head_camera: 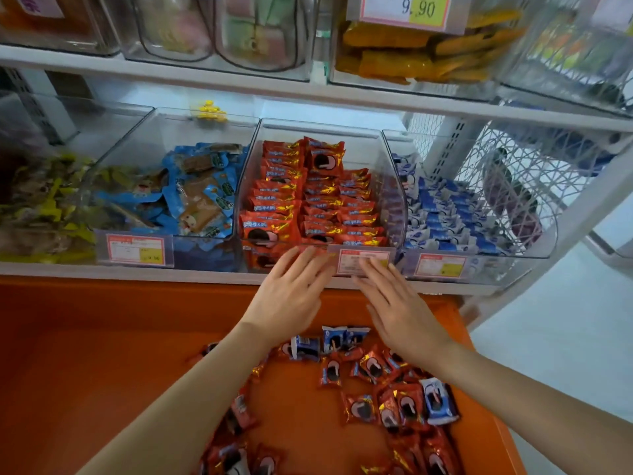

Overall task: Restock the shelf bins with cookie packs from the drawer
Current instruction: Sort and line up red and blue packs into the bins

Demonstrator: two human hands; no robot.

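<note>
Reaching the bin (322,126) front, left hand (291,289) and right hand (394,303) spread, empty.
Better to push evenly, keeping packs (318,200) tidy.

The left and bottom edges are cutting off the orange plastic drawer (85,337). Blur is obscuring print on the red-bordered price label (352,260).
</note>
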